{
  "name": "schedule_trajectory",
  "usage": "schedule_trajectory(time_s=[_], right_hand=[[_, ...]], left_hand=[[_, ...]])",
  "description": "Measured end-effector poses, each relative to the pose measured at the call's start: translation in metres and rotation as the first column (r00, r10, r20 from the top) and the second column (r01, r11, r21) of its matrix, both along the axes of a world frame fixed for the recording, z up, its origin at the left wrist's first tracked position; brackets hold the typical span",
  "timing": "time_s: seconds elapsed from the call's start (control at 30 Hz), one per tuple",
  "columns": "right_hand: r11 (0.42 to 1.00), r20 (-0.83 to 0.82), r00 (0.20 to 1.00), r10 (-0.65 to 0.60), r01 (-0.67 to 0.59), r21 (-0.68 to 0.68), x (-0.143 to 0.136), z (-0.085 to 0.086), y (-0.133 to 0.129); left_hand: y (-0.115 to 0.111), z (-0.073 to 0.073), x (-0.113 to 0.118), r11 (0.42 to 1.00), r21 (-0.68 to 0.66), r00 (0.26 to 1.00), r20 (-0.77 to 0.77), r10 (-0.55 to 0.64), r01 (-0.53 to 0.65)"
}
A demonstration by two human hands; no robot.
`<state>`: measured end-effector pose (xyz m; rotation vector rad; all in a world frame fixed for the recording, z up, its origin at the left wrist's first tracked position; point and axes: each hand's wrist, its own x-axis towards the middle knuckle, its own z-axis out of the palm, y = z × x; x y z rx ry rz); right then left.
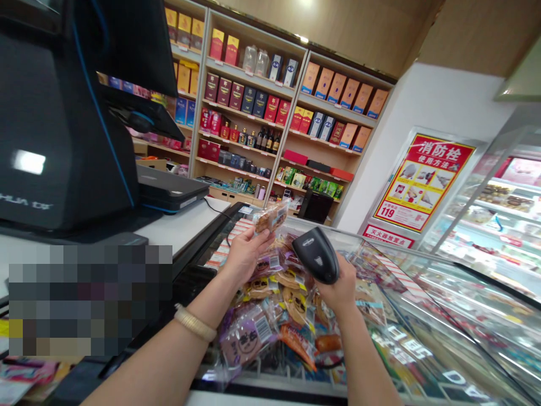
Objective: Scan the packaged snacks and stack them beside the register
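My left hand [247, 252] is closed on a small clear-wrapped snack packet [271, 219], raised over the glass counter. To its right, my right hand [341, 283] grips a black handheld scanner [316, 255], its head tilted toward the upper left, beside the packet but apart from it. Beneath both hands lies a pile of wrapped snacks, among them a purple-printed packet [247, 336] with a barcode, round yellow-labelled packets [296, 304] and an orange packet [298, 342].
A black checkout machine [46, 129] stands at the left on a white counter [186, 225]. The glass display counter [439, 316] runs to the right. Behind are shelves [253, 73] of boxed goods, a red-and-yellow poster [424, 183] and a lit display case [507, 203].
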<state>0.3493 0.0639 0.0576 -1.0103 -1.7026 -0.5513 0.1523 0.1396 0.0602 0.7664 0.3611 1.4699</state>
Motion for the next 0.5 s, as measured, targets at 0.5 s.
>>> schedule_trajectory(time_s=[0.5], right_hand=[[0.997, -0.015, 0.998, -0.056, 0.057, 0.055, 0.0026, -0.0033, 0.0007]], left_hand=[[-0.0006, 0.005, -0.0022, 0.996, -0.081, 0.996, 0.083, 0.044, -0.037]])
